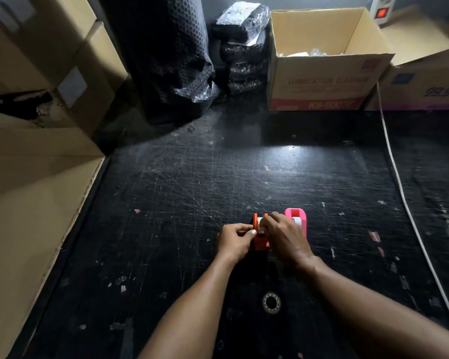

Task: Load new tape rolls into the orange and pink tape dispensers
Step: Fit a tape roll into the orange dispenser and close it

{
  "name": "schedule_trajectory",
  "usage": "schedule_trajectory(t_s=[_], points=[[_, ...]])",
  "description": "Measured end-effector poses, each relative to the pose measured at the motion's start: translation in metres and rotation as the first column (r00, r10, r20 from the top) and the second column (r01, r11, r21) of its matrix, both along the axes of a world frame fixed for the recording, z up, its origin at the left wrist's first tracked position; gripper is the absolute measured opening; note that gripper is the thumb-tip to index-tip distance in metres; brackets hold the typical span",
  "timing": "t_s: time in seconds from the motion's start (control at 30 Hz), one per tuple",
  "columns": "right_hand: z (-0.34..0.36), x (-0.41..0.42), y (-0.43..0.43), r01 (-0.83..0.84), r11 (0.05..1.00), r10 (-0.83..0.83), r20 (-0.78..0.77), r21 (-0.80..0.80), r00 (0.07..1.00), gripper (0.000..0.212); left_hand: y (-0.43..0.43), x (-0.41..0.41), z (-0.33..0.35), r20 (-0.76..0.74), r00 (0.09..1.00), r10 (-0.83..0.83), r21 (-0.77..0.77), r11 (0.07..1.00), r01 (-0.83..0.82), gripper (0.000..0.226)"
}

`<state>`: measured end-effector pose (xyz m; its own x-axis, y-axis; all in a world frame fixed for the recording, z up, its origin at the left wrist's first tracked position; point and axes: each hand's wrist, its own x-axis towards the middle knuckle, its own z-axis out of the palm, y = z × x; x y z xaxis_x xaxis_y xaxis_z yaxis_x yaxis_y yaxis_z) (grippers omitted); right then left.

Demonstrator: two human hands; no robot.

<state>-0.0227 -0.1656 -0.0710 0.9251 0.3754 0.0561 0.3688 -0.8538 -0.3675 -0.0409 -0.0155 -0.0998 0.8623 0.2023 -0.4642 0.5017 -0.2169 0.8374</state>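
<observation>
The orange tape dispenser (259, 242) stands on the scratched black mat (192, 190) between both hands. My left hand (235, 239) grips its left side, thumb pressed near the top. My right hand (283, 237) covers its right side, fingers curled over a white tape roll (260, 224) seated in it. Just behind and to the right stands the pink dispenser (297, 220), with a white roll visible inside it; no hand touches it.
A small metal bearing ring (271, 303) lies on the mat close to me. A white cable (405, 203) runs along the right side. An open cardboard box (324, 60), black wrapped bundles (244, 47) and stacked cartons (36, 99) ring the far and left edges.
</observation>
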Motion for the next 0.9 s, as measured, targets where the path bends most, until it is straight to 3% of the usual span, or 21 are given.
schedule_trajectory(t_s=[0.23, 0.47, 0.67, 0.83, 0.9], points=[[-0.001, -0.035, -0.005, -0.042, 0.999, 0.043, -0.042, 0.017, 0.998, 0.016, -0.005, -0.001, 0.004, -0.048, 0.997, 0.057, -0.079, 0.995, -0.061, 0.012], [-0.014, -0.064, -0.005, 0.070, 0.997, -0.071, -0.100, -0.013, 0.992, 0.015, -0.005, -0.002, 0.004, -0.030, 0.998, 0.053, -0.004, 0.999, -0.053, 0.011], [-0.018, -0.066, -0.006, 0.072, 0.993, -0.077, -0.042, -0.096, 0.996, 0.029, -0.005, -0.003, 0.006, -0.025, 0.999, 0.020, 0.073, 0.997, -0.018, 0.013], [-0.018, -0.068, -0.020, 0.184, 0.979, -0.177, -0.078, 0.091, 0.981, 0.011, 0.001, -0.007, 0.007, -0.059, 0.998, 0.024, 0.046, 0.999, -0.021, 0.018], [-0.013, -0.059, -0.020, 0.277, 0.937, -0.249, -0.151, 0.211, 0.957, 0.015, 0.003, -0.008, 0.007, -0.057, 0.998, 0.020, 0.050, 0.999, -0.017, 0.016]])
